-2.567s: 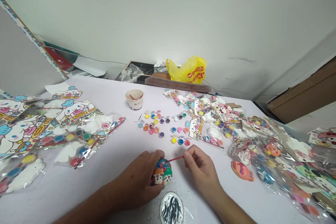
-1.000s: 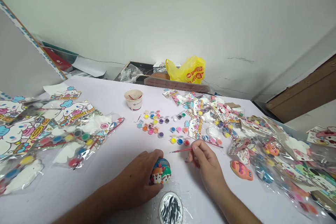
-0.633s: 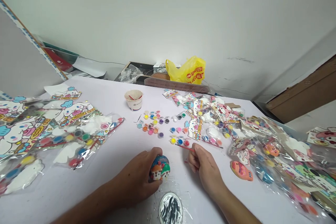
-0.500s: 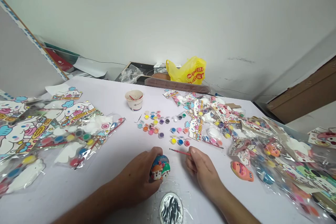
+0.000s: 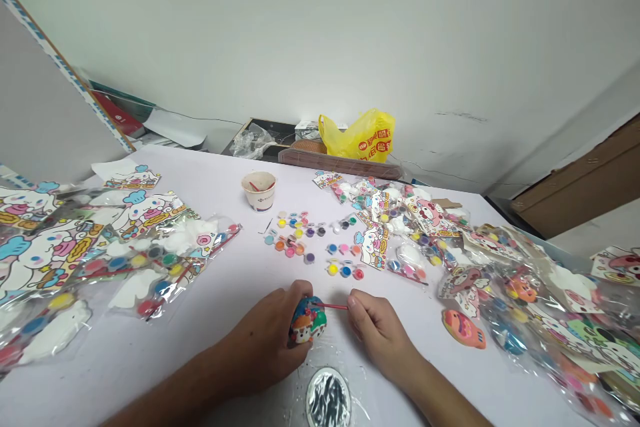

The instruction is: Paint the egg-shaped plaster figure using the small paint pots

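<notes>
My left hand (image 5: pixel 265 340) is closed round a small painted figurine (image 5: pixel 308 322), coloured blue, orange, green and white, near the front of the white table (image 5: pixel 225 280). My right hand (image 5: pixel 377 333) pinches a thin red paintbrush (image 5: pixel 334 306) whose tip touches the top of the figurine. Just beyond the hands lie several small open paint pots (image 5: pixel 345 271) in yellow, blue and red.
A paper cup (image 5: pixel 259 190) stands further back with more paint pots (image 5: pixel 295 240) before it. Cartoon craft kits in plastic bags cover the left (image 5: pixel 100 247) and right (image 5: pixel 525 293) of the table. A painted orange piece (image 5: pixel 463 328) lies right. A foil lid (image 5: pixel 327 400) sits at the front edge; a yellow bag (image 5: pixel 361 135) lies behind.
My right hand took the brush away to the paint pots, then brought it back; its tip now touches the figurine again. My left hand kept hold of the figurine, tilting it slightly.
</notes>
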`<action>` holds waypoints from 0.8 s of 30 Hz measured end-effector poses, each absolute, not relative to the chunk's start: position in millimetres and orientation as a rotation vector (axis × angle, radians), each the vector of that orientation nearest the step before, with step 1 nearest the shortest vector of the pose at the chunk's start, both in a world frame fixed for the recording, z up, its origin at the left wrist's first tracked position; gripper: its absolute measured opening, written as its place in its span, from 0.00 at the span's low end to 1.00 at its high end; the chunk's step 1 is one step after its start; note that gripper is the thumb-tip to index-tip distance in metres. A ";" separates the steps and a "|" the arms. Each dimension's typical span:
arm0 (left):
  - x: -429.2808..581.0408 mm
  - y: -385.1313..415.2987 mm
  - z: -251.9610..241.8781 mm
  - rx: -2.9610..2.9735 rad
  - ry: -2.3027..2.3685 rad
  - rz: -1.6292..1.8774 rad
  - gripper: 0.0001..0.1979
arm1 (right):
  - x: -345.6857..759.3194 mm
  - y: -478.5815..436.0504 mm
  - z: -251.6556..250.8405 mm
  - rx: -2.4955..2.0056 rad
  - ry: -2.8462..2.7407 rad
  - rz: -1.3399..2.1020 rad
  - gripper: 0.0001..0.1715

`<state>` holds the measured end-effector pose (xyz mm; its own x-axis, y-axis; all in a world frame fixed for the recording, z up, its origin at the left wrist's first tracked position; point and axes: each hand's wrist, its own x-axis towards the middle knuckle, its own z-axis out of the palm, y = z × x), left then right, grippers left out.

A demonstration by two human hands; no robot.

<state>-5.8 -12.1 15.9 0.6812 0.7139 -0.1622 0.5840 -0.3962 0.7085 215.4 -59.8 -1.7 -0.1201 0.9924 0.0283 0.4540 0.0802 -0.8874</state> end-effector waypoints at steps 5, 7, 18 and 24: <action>-5.2 -10.8 13.4 2.124 0.993 0.226 0.22 | 217.0 -59.2 -1.2 -1.505 -1.691 0.938 0.27; -5.5 -10.8 12.8 2.125 0.996 0.228 0.21 | 218.1 -60.0 -0.8 -1.510 -1.680 0.922 0.27; -5.7 -10.3 14.8 2.136 1.000 0.214 0.22 | 219.4 -60.1 3.2 -1.526 -1.726 0.875 0.26; -5.3 -11.2 14.6 2.142 1.007 0.216 0.21 | 218.4 -60.8 4.2 -1.485 -1.704 0.875 0.26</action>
